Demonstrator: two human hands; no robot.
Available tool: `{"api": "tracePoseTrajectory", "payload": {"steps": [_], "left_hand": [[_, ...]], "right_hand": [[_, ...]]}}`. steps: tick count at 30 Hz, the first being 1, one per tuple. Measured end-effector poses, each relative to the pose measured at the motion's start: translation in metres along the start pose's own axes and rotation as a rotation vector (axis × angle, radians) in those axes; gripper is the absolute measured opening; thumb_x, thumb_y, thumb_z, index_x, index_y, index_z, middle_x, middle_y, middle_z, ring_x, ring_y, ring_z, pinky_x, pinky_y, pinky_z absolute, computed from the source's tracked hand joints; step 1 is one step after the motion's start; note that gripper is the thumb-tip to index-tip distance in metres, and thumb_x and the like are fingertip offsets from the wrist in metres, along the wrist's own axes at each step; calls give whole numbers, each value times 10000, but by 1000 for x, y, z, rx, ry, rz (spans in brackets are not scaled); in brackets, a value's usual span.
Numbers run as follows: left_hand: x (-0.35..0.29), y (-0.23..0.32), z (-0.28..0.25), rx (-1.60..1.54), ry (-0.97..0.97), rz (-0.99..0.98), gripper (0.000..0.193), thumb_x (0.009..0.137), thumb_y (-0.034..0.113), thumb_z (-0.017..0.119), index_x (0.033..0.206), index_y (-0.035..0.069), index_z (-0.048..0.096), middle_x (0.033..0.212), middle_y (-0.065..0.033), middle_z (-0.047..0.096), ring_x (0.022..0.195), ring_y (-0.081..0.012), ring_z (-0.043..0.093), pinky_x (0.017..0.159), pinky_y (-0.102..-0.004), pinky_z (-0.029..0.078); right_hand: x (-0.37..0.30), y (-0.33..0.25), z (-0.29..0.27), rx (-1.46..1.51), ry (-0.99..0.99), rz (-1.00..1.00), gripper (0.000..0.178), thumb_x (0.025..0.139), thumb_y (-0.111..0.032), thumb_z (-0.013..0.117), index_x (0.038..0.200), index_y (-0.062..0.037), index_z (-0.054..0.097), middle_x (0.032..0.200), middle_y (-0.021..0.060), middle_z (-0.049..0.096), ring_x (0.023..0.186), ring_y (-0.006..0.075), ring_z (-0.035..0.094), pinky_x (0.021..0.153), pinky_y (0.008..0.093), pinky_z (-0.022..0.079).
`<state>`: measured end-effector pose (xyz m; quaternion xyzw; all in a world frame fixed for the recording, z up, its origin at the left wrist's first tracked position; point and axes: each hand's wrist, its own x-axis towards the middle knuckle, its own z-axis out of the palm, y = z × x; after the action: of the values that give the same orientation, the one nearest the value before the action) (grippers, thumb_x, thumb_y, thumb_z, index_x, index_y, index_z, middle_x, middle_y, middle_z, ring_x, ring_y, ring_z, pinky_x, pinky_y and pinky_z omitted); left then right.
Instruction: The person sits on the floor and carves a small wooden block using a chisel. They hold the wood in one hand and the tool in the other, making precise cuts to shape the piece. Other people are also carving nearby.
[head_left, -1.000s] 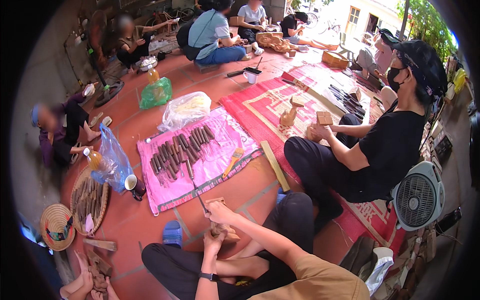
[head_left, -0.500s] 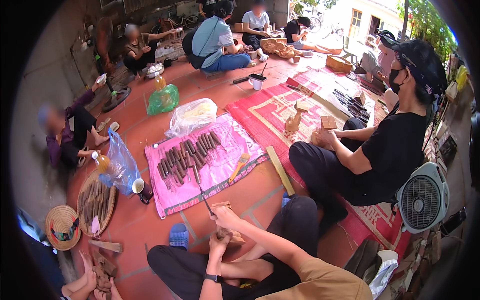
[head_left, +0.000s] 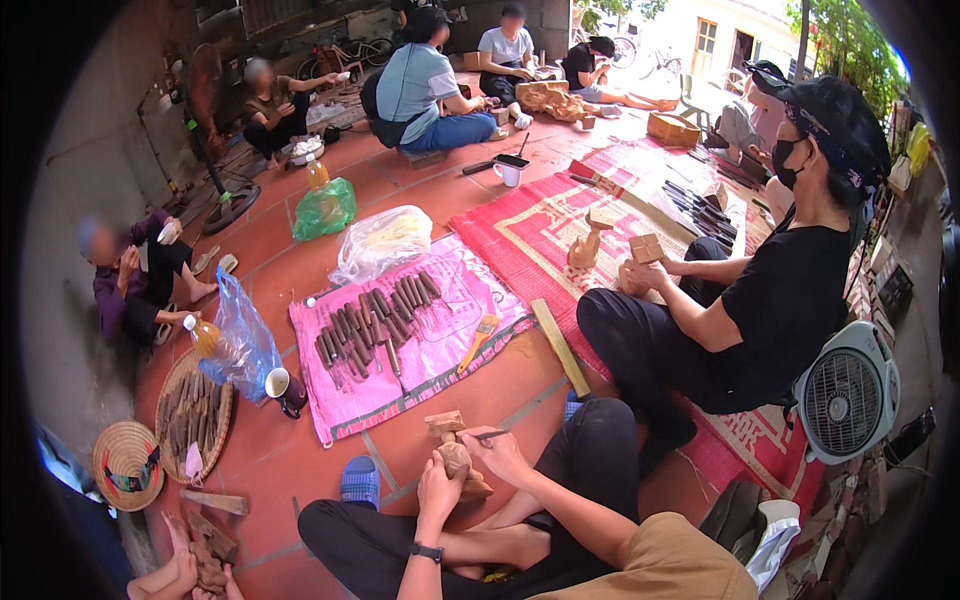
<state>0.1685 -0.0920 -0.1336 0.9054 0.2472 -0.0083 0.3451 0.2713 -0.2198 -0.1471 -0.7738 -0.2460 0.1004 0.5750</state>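
Note:
My left hand is closed around the lower part of a pale wooden carving, a figure with a flat block on top, held above my crossed legs. In my right hand is a slim dark carving tool, its tip end beside the carving's upper part. My right fingers are close to the wood; whether they touch it I cannot tell. Ahead lies a pink cloth with rows of dark-handled carving chisels and a flat brush.
A wooden bar lies beyond my right knee. Left are a dark mug, a basket of handles and a blue bag. A co-worker sits right on a red mat, near a box fan. Several others sit farther off.
The tool in my right hand has swung from pointing away toward the cloth to lying across the carving. The carving now stands more upright and shows more between my hands.

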Motion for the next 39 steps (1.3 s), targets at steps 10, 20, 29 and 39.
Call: {"api": "tracePoseTrajectory", "payload": {"steps": [10, 20, 29, 39], "left_hand": [[-5, 10, -8, 220, 34, -15, 806, 795, 502, 712, 1229, -151, 527, 953, -294, 679, 897, -430, 676, 780, -496, 535], [-8, 5, -1, 99, 194, -99, 627, 726, 448, 817, 1063, -36, 604, 859, -243, 689, 847, -419, 673, 758, -485, 528], [25, -57, 34, -803, -29, -303, 295, 905, 228, 689, 988, -51, 647, 904, -86, 664, 842, -145, 604, 738, -311, 481], [29, -67, 38, -1118, 21, -349, 322, 923, 187, 686, 1135, -42, 606, 1046, -86, 654, 935, -160, 612, 828, -306, 485]], "right_hand": [[5, 7, 19, 108, -114, -5, 307, 995, -257, 556, 1200, -52, 656, 973, 162, 706, 804, 245, 673, 711, 348, 525], [8, -3, 18, 185, -207, 9, 318, 1018, -249, 507, 1228, -40, 623, 1113, 162, 678, 971, 292, 667, 825, 367, 526], [9, -4, 17, 122, -196, 4, 314, 1014, -255, 516, 1199, -31, 636, 1146, 161, 671, 1022, 312, 659, 872, 377, 514], [13, 5, 29, 158, -179, 21, 308, 1029, -235, 497, 1245, -59, 627, 1141, 121, 677, 1061, 227, 643, 919, 335, 489]]}}
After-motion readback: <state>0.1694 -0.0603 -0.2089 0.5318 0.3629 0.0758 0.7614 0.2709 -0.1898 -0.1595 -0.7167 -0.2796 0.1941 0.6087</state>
